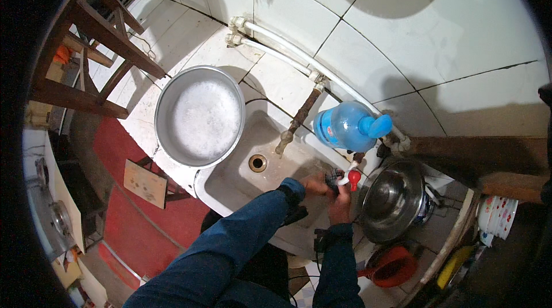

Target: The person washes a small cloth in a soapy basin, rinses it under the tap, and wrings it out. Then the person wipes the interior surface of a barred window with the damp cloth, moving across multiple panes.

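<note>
Both hands are together under a white plastic tap with a red handle, at the right end of a ceramic sink. A small dark, mesh-like pad, perhaps a scourer, sits at the fingers of my left hand, which grips it. My right hand reaches up from below, its fingertips close to the spout and partly hidden; whether it also holds the pad is unclear. A metal pot of foamy water rests over the sink's left corner.
A rusty pipe tap juts over the basin. Behind the sink stands a blue plastic bottle. To the right are a steel basin and a red plastic dipper. A wooden stool lies at upper left.
</note>
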Action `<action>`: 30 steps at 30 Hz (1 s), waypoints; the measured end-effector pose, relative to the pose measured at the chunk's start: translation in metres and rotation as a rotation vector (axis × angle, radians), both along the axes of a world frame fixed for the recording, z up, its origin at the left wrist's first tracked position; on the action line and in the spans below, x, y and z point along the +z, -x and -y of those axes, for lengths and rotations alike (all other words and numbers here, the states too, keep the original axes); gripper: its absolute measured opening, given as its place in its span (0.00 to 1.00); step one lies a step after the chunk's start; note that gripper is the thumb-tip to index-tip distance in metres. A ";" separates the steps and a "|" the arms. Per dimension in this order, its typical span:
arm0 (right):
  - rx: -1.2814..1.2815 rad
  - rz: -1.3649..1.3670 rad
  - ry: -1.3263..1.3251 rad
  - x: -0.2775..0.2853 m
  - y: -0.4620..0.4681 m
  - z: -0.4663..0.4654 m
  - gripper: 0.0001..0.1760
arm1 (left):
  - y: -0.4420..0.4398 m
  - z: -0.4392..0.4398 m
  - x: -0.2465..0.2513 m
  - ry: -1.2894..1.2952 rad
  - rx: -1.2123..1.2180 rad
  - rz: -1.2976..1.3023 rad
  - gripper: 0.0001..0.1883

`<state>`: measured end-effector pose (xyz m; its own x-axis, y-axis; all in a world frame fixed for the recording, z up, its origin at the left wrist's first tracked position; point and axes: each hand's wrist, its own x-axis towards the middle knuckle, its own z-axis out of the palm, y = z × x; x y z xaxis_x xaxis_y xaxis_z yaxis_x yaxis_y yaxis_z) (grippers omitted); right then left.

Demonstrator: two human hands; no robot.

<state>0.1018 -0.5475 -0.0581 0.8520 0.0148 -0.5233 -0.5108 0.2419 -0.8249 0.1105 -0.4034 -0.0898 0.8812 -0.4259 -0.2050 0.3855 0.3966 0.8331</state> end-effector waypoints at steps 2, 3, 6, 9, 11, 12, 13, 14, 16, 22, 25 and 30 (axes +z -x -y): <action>-0.046 -0.072 -0.173 0.012 0.009 0.002 0.26 | -0.001 0.000 -0.009 -0.091 -0.061 -0.010 0.19; -0.042 -0.093 -0.308 0.018 0.015 0.003 0.27 | 0.000 -0.004 -0.015 -0.156 -0.146 -0.074 0.17; -0.123 -0.040 -0.385 0.022 0.022 -0.001 0.30 | 0.006 -0.017 -0.028 -0.051 -0.241 -0.373 0.13; -0.110 -0.027 -0.451 0.014 0.018 -0.004 0.29 | 0.011 -0.024 -0.026 0.124 -0.351 -0.411 0.12; 0.007 -0.020 -0.425 0.007 0.012 -0.002 0.28 | 0.015 -0.025 -0.017 0.203 -0.356 -0.439 0.13; 0.096 -0.023 -0.388 0.004 0.006 0.001 0.27 | 0.018 -0.021 -0.010 0.238 -0.309 -0.507 0.13; 0.174 -0.024 -0.339 0.001 0.002 0.004 0.26 | 0.022 -0.017 -0.004 0.275 -0.264 -0.574 0.14; 0.186 -0.046 -0.290 -0.002 0.000 0.006 0.26 | 0.023 -0.016 0.001 0.288 -0.289 -0.545 0.14; 0.155 -0.118 -0.134 -0.008 -0.005 0.010 0.24 | 0.023 -0.012 0.008 0.324 -0.322 -0.489 0.14; 0.154 0.280 0.156 -0.018 -0.007 0.008 0.23 | 0.009 -0.021 0.016 -0.293 -0.477 0.089 0.10; 0.102 -0.216 -0.034 -0.006 -0.004 0.007 0.24 | 0.004 -0.029 0.023 -0.558 -0.650 0.260 0.09; 0.229 0.157 0.013 0.025 0.000 0.001 0.23 | 0.006 -0.023 0.016 -0.363 -0.454 0.516 0.10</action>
<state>0.1020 -0.5483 -0.0332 0.8981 0.2106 -0.3861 -0.4163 0.1235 -0.9008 0.1041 -0.3802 -0.0742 0.6583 -0.7527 -0.0122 -0.0269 -0.0397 0.9988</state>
